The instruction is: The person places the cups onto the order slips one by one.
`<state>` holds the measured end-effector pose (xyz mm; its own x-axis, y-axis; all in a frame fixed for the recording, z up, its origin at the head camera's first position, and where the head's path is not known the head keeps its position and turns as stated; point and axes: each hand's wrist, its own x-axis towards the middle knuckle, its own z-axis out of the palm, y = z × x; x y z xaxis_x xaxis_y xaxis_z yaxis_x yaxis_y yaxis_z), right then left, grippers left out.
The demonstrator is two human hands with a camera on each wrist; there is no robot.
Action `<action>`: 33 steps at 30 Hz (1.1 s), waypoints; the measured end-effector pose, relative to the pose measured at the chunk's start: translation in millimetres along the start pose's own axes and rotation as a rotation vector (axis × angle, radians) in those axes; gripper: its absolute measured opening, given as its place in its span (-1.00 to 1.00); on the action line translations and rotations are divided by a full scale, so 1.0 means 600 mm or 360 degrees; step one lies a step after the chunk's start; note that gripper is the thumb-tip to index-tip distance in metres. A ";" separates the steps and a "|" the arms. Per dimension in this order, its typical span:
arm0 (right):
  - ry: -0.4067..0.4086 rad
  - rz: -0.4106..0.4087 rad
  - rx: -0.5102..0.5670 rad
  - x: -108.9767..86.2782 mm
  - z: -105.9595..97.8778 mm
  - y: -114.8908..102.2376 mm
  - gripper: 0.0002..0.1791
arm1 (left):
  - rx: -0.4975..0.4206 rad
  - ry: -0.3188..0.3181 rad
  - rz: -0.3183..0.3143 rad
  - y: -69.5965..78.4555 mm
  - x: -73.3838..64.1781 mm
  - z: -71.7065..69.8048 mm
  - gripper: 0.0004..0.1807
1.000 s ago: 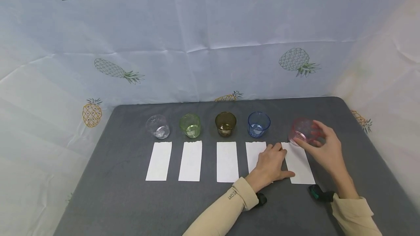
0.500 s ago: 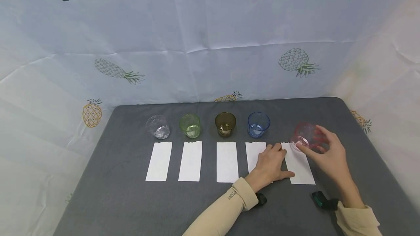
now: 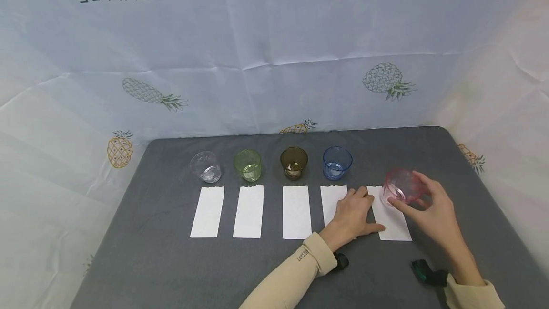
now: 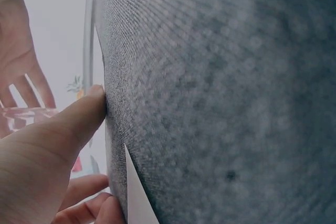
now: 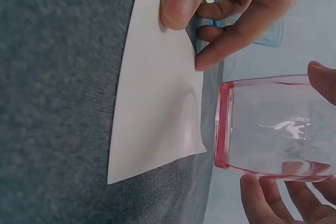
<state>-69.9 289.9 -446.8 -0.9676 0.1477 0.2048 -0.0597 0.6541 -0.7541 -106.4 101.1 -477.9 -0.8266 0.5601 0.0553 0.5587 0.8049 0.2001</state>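
My right hand (image 3: 435, 209) holds a pink-tinted glass tumbler (image 3: 399, 190) between thumb and fingers, over the far end of the rightmost white paper strip (image 3: 393, 225). In the right wrist view the tumbler's red-edged base (image 5: 223, 124) faces the paper with a small gap between them. My left hand (image 3: 351, 216) rests at that strip's left side, thumb and fingertips spread along its edge, and partly covers the neighbouring paper strip (image 3: 332, 199). The left wrist view shows the left thumb (image 4: 73, 121) pressed down at the surface.
Along the back of the grey table (image 3: 163, 271) stand a clear glass (image 3: 206, 167), a green glass (image 3: 248, 165), a brown glass (image 3: 294, 162) and a blue glass (image 3: 337, 162). Several paper strips lie in a row before them. A white pineapple-print curtain (image 3: 257, 27) hangs behind the table.
The right hand has brought the pink tumbler toward the person and slightly right, from the paper strip's far edge to over the strip. The left hand has stayed put.
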 end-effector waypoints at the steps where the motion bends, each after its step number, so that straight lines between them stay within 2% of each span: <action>1: -0.0007 -0.0009 0.0001 -0.002 0.000 0.001 0.00 | 0.0000 0.0004 0.0000 0.000 0.000 0.001 -0.24; 14: -0.0099 -0.0018 -0.0036 -0.015 -0.006 0.010 0.04 | -0.0017 0.0020 0.0003 -0.001 -0.001 0.000 -0.26; 33: -0.0243 -0.0170 -0.0016 -0.020 -0.013 0.028 0.04 | -0.0048 0.0000 0.0003 -0.002 0.000 0.002 -0.23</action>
<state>-57.3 304.9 -457.4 -0.9819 -0.0367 0.1859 -0.1625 0.6675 -0.7266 -106.8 100.4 -479.3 -0.8254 0.5618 0.0556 0.5582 0.7974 0.2293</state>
